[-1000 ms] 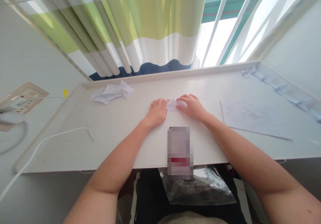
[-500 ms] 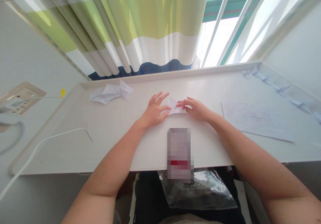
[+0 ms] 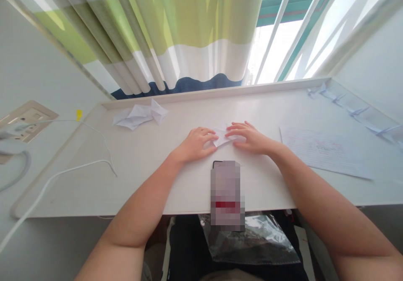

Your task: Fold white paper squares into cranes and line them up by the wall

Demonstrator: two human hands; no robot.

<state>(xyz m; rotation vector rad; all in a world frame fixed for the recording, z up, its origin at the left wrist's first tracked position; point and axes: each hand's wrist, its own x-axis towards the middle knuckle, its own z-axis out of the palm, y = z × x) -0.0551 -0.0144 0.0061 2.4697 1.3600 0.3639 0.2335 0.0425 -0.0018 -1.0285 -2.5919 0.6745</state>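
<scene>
A small piece of folded white paper (image 3: pixel 222 138) rests on the white desk between my hands, partly covered by fingers. My left hand (image 3: pixel 201 144) has its thumb and bent fingers close together at the paper's left end. My right hand (image 3: pixel 247 137) lies at the right end, fingers reaching over the paper and thumb by its near edge. Both hands hold the paper low against the desktop. Nearer to me, a phone-shaped item (image 3: pixel 226 193), blurred by pixels, juts over the desk's front edge.
Several folded papers (image 3: pixel 138 116) lie at the back left. A printed sheet (image 3: pixel 324 153) is to the right, with a row of small folded paper pieces (image 3: pixel 357 112) beyond it. A white cable (image 3: pixel 63 173) crosses the left side. Clear plastic (image 3: pixel 264 243) hangs below the front edge.
The folded paper has turned a little, its near edge now slanting. My left fingers have come down and closer together; my right fingers have stretched further over the paper.
</scene>
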